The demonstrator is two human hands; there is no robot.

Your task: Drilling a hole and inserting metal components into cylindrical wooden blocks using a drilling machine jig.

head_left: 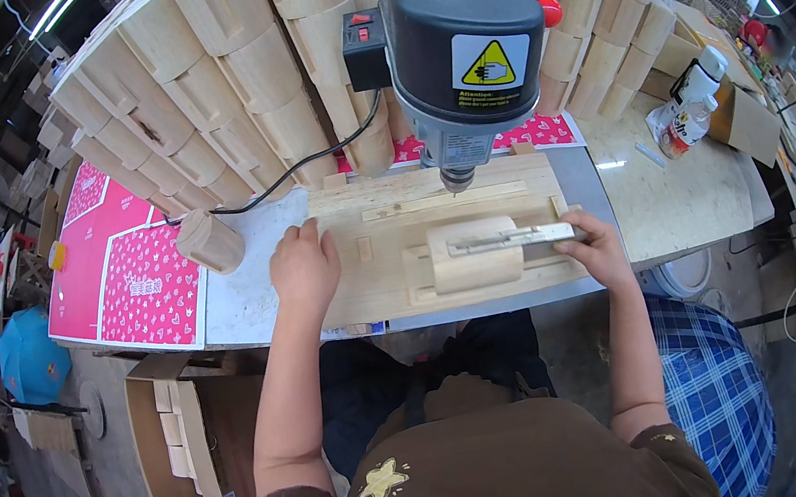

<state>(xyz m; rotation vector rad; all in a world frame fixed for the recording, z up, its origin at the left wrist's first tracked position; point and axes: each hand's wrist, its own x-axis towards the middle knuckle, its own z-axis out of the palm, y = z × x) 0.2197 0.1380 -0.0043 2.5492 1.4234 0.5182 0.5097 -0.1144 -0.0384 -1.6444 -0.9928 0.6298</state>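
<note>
Right hand (601, 247) gripping metal bar (493, 242) across wooden block (475, 272); left hand (304, 269) at board (348, 290).

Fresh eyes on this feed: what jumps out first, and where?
The dark drill press looms at top centre, a yellow warning triangle on its front. Behind it rise stacks of pale wooden blocks. Below, the right hand holds one end of a narrow bar reaching over a rounded wooden piece.

The drill (455, 30) bears a label (462, 45): a yellow warning triangle (489, 67) enclosing a hand, small yellow lettering (488, 93) beneath. Left of the drill, pale characters (150, 285) mark a pink sheet (136, 318); right of it, a bottle (684, 130) carries red print.
</note>
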